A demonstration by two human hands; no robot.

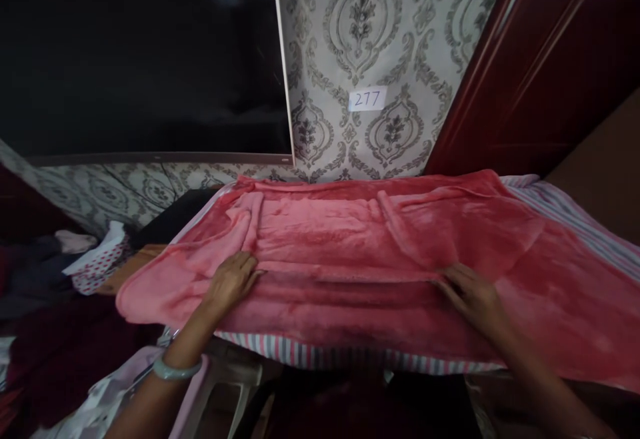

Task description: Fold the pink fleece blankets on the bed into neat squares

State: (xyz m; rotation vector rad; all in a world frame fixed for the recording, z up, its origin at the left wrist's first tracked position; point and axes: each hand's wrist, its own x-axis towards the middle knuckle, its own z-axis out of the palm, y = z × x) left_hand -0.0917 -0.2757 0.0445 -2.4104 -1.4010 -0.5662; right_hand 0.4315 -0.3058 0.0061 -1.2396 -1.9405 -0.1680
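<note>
A pink plush cloth (320,232) lies spread over a striped cover; I cannot tell if it is a garment or a blanket. Toward its near side runs a raised fold edge. My left hand (233,284) pinches that edge at its left end, fingers closed, with a pale bangle (176,368) on the forearm. At the right end of the same edge, my right hand (473,296) has thumb and fingers closed on the cloth. A rounded flap of it droops at the left, and its right part spreads wide.
The striped cover (575,216) shows at the right and along the near edge. Behind are a dark television (145,59) and a wall label (367,98). A red door frame (505,72) stands right. Dotted cloth (97,262) and a plastic stool (233,376) are at left.
</note>
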